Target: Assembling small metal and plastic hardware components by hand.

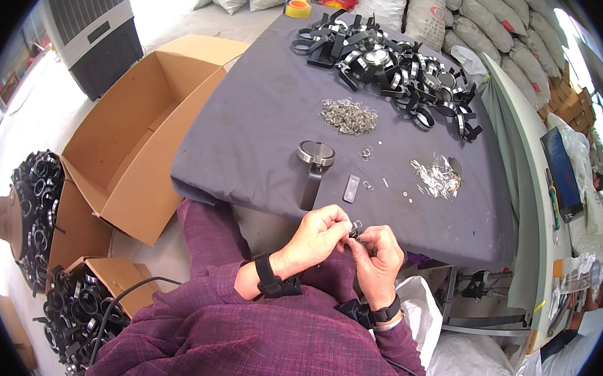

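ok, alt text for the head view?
A person's left hand and right hand hold a small metal piece by a grey cloth-covered table. On it: a round black-strapped item, a pile of metal parts, a heap of strapped items. An open cardboard box stands to its left.

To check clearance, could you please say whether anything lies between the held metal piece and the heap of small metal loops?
Yes: the flat grey bar lies on the table between the held metal piece and the heap.

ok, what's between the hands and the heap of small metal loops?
Head view: a grey rectangular block with a loose wire piece beside it, then, nearer the heap, a few small metal bits.
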Demonstrator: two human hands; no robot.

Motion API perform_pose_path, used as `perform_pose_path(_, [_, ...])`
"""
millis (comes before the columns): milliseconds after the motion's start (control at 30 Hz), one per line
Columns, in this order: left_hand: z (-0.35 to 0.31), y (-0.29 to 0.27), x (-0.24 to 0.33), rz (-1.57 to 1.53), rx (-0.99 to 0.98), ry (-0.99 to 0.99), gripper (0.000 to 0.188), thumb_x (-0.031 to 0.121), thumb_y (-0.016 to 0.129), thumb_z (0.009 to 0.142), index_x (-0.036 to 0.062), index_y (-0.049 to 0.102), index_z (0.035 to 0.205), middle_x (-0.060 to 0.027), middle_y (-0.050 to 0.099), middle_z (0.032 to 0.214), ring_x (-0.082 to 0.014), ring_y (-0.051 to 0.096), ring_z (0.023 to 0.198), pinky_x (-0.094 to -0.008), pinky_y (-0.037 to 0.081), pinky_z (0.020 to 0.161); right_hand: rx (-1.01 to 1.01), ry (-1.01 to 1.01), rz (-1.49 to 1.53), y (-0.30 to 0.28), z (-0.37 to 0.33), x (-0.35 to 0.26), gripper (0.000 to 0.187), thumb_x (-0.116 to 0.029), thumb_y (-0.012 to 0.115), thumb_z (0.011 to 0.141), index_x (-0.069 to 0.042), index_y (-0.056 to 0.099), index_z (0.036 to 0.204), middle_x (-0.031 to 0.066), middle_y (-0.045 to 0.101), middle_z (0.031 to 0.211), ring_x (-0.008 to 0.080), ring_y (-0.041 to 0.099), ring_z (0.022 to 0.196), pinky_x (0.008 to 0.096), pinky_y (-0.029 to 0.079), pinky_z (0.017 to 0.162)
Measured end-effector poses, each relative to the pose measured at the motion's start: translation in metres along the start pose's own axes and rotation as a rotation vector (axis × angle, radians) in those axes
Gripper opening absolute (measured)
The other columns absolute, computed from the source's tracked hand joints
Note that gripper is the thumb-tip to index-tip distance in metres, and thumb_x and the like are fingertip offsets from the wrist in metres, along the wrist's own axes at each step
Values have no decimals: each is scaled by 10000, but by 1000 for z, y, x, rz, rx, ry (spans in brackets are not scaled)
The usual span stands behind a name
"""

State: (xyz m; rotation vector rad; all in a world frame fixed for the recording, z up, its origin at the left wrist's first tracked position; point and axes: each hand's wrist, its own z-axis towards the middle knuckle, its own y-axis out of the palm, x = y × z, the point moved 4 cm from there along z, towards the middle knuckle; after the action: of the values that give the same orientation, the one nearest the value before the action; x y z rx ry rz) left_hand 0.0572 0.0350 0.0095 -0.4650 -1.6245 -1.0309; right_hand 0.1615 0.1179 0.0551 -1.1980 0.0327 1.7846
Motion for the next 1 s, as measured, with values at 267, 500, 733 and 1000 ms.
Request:
perform_pose_path(267, [5,-8,11,-156,22,-117,125,130,520,893,44,528,804,0,523,652,-73,517,510,-171,360,433,-10,-156,-142,-13,4,8,203,81,697,704,-33,552,790,70,582,764,137,537,540,252,428,481])
perform_pose_path(500, [8,-2,2,111,-25,40,120,104,521,905,27,530,812,4,528,658,-53,494,537,-191,398,477,-84,640,1066,-11,-6,34,102,-90,556,908,-11,585,968,76,598,781,55,409,477,197,313,432])
perform_pose_path(733, [27,2,-2,433,20,235,88,65,554,869,11,549,800,18,537,631,-40,475,542,-209,393,488,46,762,1521,-28,-8,54,625,-513,316,962,58,489,1148,160,577,945,169,496,646,262,381,394])
perform_pose_path(1000, [44,21,5,678,20,508,69,41,583,802,8,541,758,-104,550,594,-184,519,503,-305,417,495,315,673,1425,-72,-3,65,604,-502,307,970,49,531,1079,167,601,987,280,591,917,397,501,803])
